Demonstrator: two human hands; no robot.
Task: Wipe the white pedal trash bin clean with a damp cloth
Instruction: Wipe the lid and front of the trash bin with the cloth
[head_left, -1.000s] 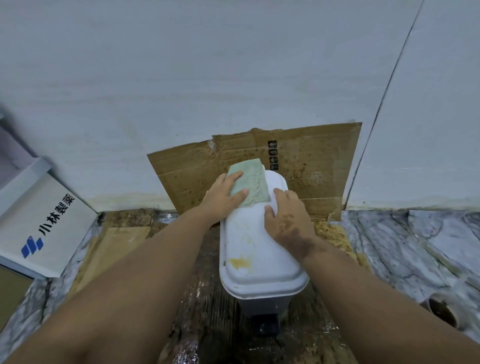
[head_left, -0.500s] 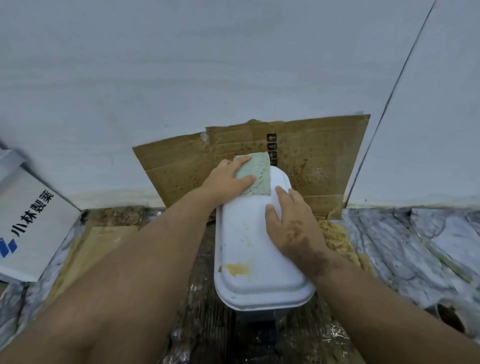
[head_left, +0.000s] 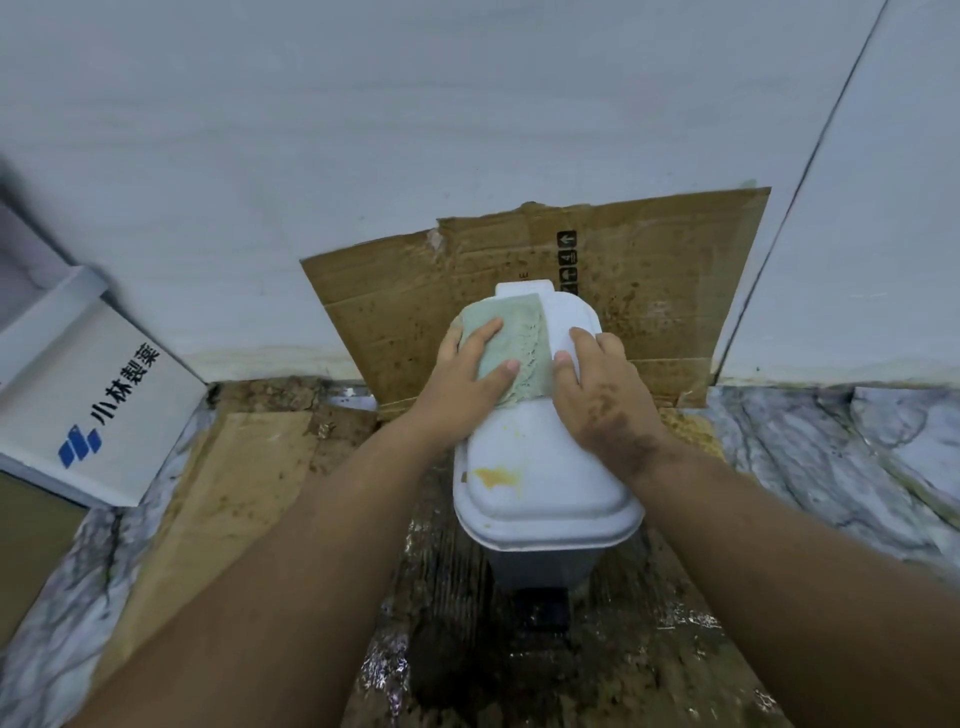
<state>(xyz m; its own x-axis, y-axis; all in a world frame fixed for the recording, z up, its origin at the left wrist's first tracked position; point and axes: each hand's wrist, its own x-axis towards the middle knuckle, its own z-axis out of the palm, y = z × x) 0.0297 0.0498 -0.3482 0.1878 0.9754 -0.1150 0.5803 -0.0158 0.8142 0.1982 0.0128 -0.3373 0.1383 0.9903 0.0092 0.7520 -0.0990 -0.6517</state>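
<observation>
1. Far left, a white box (head_left: 98, 395) with blue logo and dark characters leans at the wall's foot, well apart from the bin.
2. Next over, a stained cardboard sheet (head_left: 223, 499) lies flat on the floor, its edge near the left forearm.
3. Centre now: the left hand (head_left: 467, 374) lies flat, fingers spread, pressing the green cloth (head_left: 519, 343) onto the far part of the lid.
4. Below it, the white pedal bin (head_left: 540, 488) stands against upright cardboard (head_left: 665, 291); a yellow stain (head_left: 496, 477) sits near the lid's front edge, bare lid all round it.
5. Right hand (head_left: 602, 395) rests fingers down on the lid's right side, just beside the cloth, gripping nothing.
6. Far right, marble floor (head_left: 831, 467) lies open.
</observation>
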